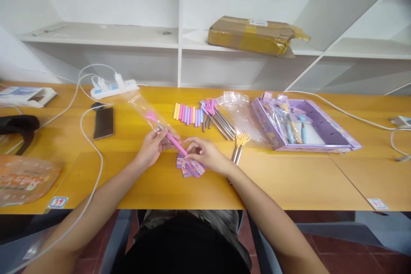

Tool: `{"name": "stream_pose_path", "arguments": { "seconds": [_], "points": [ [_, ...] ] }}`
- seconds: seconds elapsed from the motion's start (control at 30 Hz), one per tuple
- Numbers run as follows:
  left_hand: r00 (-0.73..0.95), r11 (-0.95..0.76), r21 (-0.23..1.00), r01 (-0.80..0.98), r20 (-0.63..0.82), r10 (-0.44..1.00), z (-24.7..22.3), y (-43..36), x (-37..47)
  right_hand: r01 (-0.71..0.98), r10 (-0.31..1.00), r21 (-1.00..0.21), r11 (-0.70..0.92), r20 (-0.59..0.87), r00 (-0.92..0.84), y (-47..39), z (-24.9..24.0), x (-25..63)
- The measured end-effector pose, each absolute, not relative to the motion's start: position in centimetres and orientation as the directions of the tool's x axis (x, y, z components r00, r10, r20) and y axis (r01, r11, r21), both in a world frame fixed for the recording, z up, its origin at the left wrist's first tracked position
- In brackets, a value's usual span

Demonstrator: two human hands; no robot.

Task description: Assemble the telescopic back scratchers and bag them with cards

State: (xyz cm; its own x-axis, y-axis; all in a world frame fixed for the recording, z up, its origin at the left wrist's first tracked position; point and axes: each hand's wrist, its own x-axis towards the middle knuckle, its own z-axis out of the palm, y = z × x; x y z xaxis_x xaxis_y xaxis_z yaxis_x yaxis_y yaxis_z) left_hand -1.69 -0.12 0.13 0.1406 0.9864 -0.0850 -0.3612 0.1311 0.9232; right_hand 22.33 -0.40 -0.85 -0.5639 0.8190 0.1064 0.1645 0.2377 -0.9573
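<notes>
Room lies before the purple tray [321, 148]; metal rods [236, 154] seemingly crowd the right hand [205, 153].

On the white shelf [118, 34], a long brown cardboard box [244, 36] wrapped with yellowish tape lies at the front edge. Near the back edge of the yellow-brown wooden table [289, 184] there is a white power strip [131, 86] with white plugs [102, 84]. Before it lies a black rectangular phone [104, 122]. Toward the left, a printed orange plastic bag [25, 177] rests near the front edge, beside a blue-bordered number sticker [58, 202].
</notes>
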Motion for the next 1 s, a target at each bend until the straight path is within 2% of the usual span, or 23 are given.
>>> {"name": "stream_pose_path", "arguments": {
  "seconds": [0.23, 0.4, 0.5, 0.67, 0.9, 1.0],
  "points": [
    [0.377, 0.217, 0.957, -0.195, -0.131, 0.917, -1.2, -1.1, -0.7, 0.259, 0.849, -0.904, 0.34, 0.177, -0.498, -0.4, -1.0, 22.3],
    [0.463, 0.238, 0.969, -0.071, -0.179, 0.868, -1.8, -1.4, -0.6, 0.309, 0.858, -0.875, 0.373, 0.199, -0.474, -0.7, -1.0, 21.8],
    [0.45, 0.216, 0.976, -0.041, -0.175, 0.876, -1.6, -1.3, -0.6, 0.3, 0.833, -0.862, 0.409, 0.218, -0.508, -0.7, -0.8, 21.9],
    [0.377, 0.216, 0.971, -0.102, -0.163, 0.912, -0.9, -1.0, -1.1, 0.214, 0.726, -0.829, 0.517, 0.292, -0.623, -0.8, -0.3, 22.7],
    [0.314, 0.204, 0.971, -0.122, -0.157, 0.936, -0.6, -1.0, -1.2, 0.255, 0.601, -0.597, 0.761, 0.499, -0.625, -0.9, 0.1, 22.8],
    [0.229, 0.194, 0.961, -0.196, -0.148, 0.962, -0.5, -0.9, -1.1, 0.227, 0.564, -0.573, 0.787, 0.522, -0.64, -0.8, 0.6, 22.9]
  ]
}}
